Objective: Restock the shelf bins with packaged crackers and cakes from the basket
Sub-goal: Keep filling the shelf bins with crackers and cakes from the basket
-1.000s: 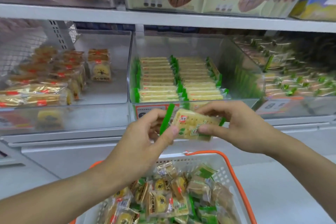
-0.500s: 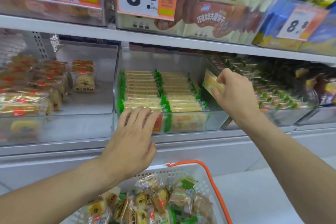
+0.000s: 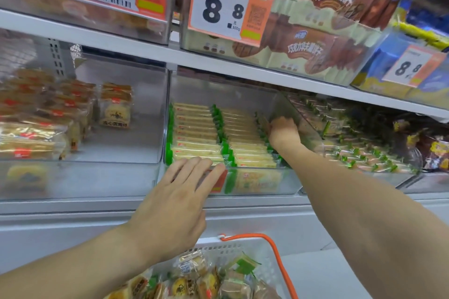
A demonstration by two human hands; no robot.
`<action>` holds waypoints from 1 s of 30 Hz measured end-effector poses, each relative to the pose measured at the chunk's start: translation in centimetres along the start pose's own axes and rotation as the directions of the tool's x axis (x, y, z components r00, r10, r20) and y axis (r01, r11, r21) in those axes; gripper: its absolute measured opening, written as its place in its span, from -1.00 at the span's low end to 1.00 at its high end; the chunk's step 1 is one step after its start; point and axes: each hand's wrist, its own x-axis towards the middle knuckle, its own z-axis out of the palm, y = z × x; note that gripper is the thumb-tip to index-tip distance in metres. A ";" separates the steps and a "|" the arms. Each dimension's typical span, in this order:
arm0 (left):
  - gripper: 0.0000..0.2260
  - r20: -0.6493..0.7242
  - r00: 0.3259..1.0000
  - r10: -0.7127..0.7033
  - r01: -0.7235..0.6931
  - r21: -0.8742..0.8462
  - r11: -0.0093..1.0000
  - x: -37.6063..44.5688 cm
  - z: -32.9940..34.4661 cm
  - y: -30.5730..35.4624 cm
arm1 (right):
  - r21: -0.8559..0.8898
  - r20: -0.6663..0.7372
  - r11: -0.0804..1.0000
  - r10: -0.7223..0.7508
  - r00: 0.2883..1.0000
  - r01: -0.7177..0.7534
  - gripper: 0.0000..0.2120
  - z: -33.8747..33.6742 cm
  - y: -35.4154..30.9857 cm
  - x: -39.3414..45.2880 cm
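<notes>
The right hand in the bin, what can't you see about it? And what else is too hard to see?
- Right hand, head view: its fingers are hidden behind the hand, so any cracker pack it holds is unseen.
- Left bin: its frosted front blurs the cakes.
- Basket: cut off by the bottom edge.

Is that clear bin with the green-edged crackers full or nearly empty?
Partly full. The middle bin holds two neat rows of cracker packs on its floor, with clear wall showing bare above them.

Both forearms and hands are bare, no sleeves.
</notes>
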 end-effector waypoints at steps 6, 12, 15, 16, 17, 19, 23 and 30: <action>-0.31 -0.002 1.000 0.004 -0.004 -0.020 1.000 0.2 0.0 -0.2 | 0.154 0.055 0.985 -0.089 0.995 0.080 -0.77 -1.4 0.9 -1.2; -0.40 -0.033 0.999 0.019 -0.021 -0.051 0.998 0.2 -1.0 0.3 | 0.439 -0.486 0.790 -0.191 0.853 0.427 -0.81 -4.2 1.0 -10.3; -0.66 -0.106 0.980 0.169 -0.176 -0.065 0.982 0.6 -2.6 0.8 | 0.497 -0.615 0.620 -0.241 0.750 0.607 -0.88 -4.5 0.0 -16.3; -0.75 -0.091 0.976 0.196 -0.204 -0.097 0.974 0.6 -3.1 1.0 | 0.527 -0.613 0.572 -0.256 0.747 0.629 -0.88 -4.0 -0.3 -17.9; -0.80 -0.033 0.979 0.199 -0.201 -0.145 0.969 0.6 -3.5 1.2 | 0.571 -0.587 0.523 -0.279 0.760 0.633 -0.88 -3.4 -0.7 -19.1; -0.80 0.217 0.964 0.153 -0.105 -0.218 0.970 0.3 -3.4 1.5 | 0.667 -0.466 0.456 -0.361 0.808 0.589 -0.87 -1.3 -1.8 -21.1; -0.65 0.703 0.703 0.102 0.027 -0.170 0.985 -1.5 -1.4 1.4 | 0.614 -0.002 0.601 -0.647 0.762 0.512 -0.78 5.2 -4.6 -24.2; -0.56 0.836 0.548 0.024 0.154 -0.129 0.980 -3.7 -0.8 0.5 | 0.327 0.694 0.683 -0.643 0.324 0.654 -0.49 13.5 -7.3 -30.1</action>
